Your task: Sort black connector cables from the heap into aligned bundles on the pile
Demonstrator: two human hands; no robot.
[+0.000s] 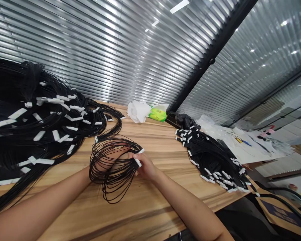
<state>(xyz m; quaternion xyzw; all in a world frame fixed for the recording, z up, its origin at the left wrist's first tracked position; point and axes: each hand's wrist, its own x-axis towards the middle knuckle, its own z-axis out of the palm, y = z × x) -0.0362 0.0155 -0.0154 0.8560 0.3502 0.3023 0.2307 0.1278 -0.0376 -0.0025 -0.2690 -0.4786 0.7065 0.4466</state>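
Slatted metal blinds (95, 57) line the far edge of a wood-grain counter (150, 140). The right hand (145, 166) pinches the white-tagged ends of a bundle of thin black cord loops (115, 175), while the left hand (109, 160) sits among the loops, its grip unclear. Tagged cord heaps (40, 124) lie left, a smaller pile (210, 157) right, and a tissue (138, 112) far.
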